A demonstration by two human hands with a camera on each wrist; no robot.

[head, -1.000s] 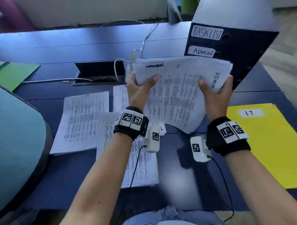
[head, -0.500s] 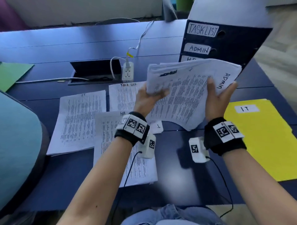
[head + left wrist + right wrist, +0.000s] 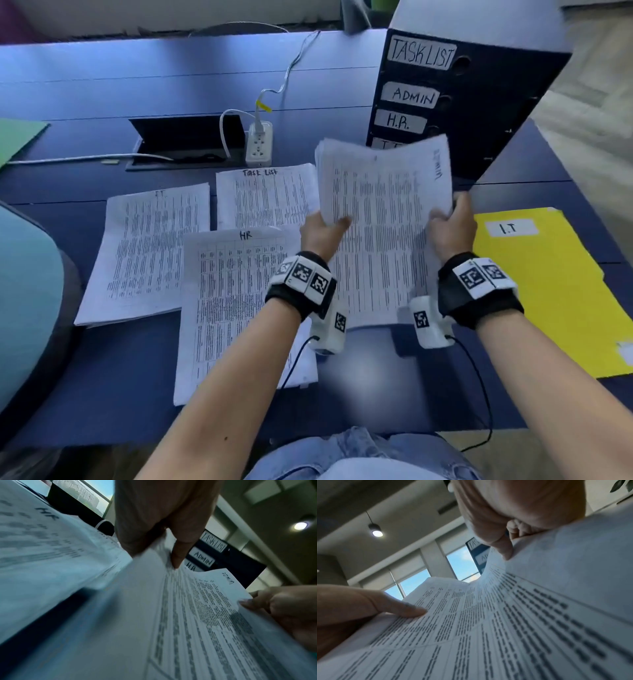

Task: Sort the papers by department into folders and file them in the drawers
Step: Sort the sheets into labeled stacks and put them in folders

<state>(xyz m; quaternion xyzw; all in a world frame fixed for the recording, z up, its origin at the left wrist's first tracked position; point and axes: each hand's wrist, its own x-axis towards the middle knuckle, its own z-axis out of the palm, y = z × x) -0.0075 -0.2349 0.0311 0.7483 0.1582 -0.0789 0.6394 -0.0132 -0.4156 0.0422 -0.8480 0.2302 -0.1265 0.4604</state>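
Fingers [image 3: 337,222] of our left hand [image 3: 320,233] pinch one side of the ADMIN stack [image 3: 383,219]; our right hand [image 3: 450,229] clamps the other, holding it above the worktop [image 3: 102,377]. We judge it light, floppy, prone to fanning: grip both edges. Left of the fingers lie sorted piles; beyond, labelled drawers [image 3: 455,113]; right, a yellow I.T folder [image 3: 548,291].

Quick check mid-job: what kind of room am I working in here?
Most likely an office. A labelled drawer unit stands on a long dark desk with a built-in power socket, and both hands hold printed papers.
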